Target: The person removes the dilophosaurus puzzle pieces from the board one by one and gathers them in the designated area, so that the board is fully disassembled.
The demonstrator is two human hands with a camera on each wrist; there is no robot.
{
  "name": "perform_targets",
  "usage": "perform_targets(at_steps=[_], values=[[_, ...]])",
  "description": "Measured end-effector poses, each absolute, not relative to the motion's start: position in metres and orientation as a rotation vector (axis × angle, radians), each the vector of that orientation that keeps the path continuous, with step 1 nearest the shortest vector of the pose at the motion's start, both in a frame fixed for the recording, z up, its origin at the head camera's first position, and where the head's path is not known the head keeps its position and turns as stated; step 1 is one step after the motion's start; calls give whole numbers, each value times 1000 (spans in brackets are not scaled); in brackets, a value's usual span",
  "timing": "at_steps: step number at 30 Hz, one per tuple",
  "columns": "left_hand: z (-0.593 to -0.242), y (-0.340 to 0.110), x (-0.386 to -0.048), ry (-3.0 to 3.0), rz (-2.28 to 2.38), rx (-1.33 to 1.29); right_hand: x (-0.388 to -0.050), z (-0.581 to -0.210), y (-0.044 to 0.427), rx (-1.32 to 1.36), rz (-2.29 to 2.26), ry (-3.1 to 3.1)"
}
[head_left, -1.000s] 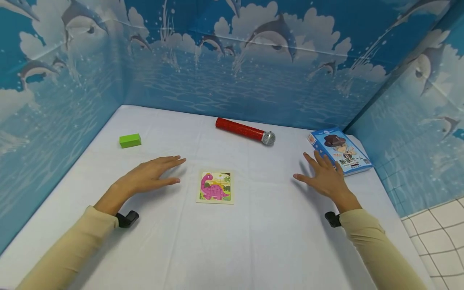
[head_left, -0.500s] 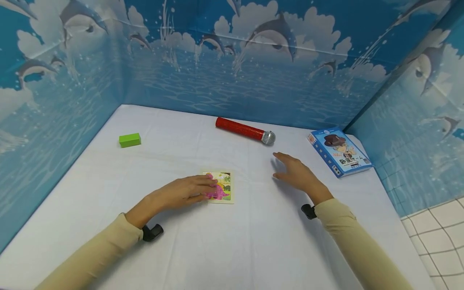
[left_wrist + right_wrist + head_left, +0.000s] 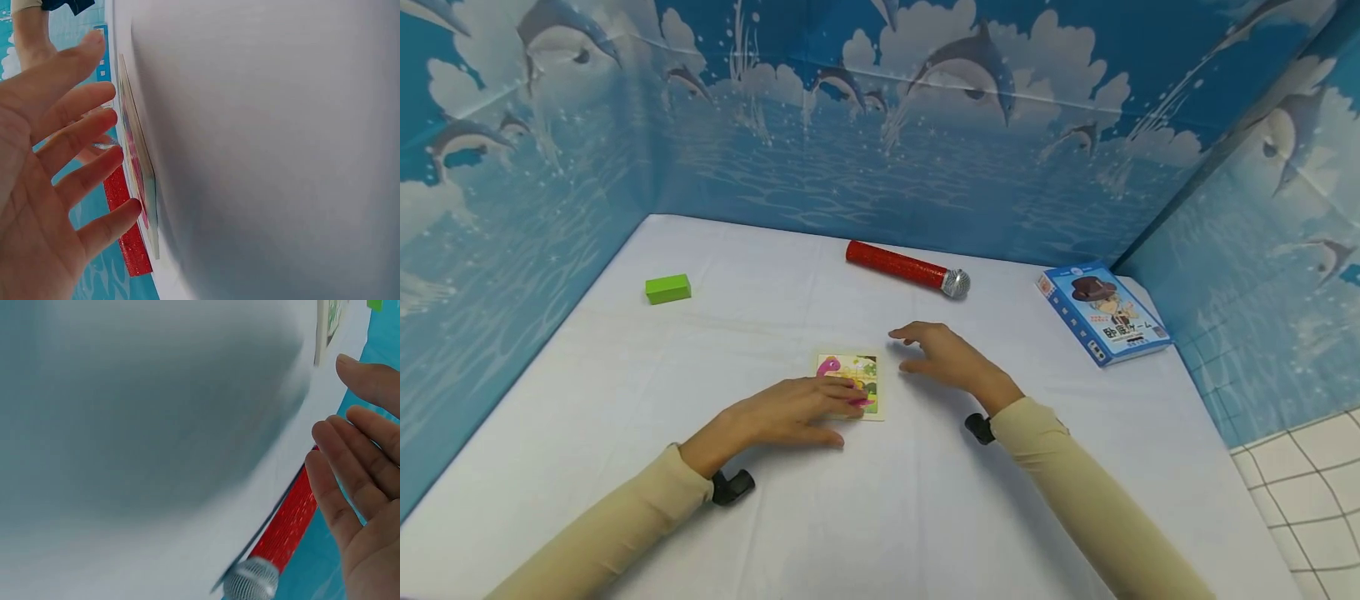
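Observation:
A small square jigsaw puzzle (image 3: 871, 367) with a pink dinosaur lies flat on the white table. My left hand (image 3: 797, 411) is over its left and lower part, fingers spread and fairly straight, hiding much of the picture. In the left wrist view the fingertips of the left hand (image 3: 69, 156) hover near the puzzle's face (image 3: 139, 162); whether any finger touches it I cannot tell. To the right of the puzzle, my right hand (image 3: 951, 358) holds nothing, its thumb and fingers apart. The right wrist view shows the right hand (image 3: 369, 469) short of the puzzle's edge (image 3: 322, 331).
Behind the hands lies a red microphone (image 3: 898, 265) with a silver head. A green block (image 3: 667, 289) sits at the back left. The blue game box (image 3: 1105, 312) rests at the right edge. Dolphin-print curtains (image 3: 880, 150) enclose the table (image 3: 820, 533).
My left hand has moved right, from beside the puzzle to over it. The right hand has travelled left from the blue box to near the puzzle. The puzzle has stayed in place.

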State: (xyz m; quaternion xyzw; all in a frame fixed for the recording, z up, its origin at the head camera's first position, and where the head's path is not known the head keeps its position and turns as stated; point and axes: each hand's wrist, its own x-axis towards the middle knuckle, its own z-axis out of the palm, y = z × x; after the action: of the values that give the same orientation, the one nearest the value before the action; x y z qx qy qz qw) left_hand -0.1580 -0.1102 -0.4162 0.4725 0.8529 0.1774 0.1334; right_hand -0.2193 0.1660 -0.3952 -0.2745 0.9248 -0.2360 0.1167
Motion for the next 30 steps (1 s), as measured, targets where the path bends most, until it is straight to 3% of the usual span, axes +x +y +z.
perform_targets(at_steps=[17, 30], values=[[-409, -141, -157, 2629, 483, 1200, -228, -402, 93, -873, -670, 2615], [-414, -142, -156, 2646, 423, 1192, -226, -410, 75, -932, -611, 2620]])
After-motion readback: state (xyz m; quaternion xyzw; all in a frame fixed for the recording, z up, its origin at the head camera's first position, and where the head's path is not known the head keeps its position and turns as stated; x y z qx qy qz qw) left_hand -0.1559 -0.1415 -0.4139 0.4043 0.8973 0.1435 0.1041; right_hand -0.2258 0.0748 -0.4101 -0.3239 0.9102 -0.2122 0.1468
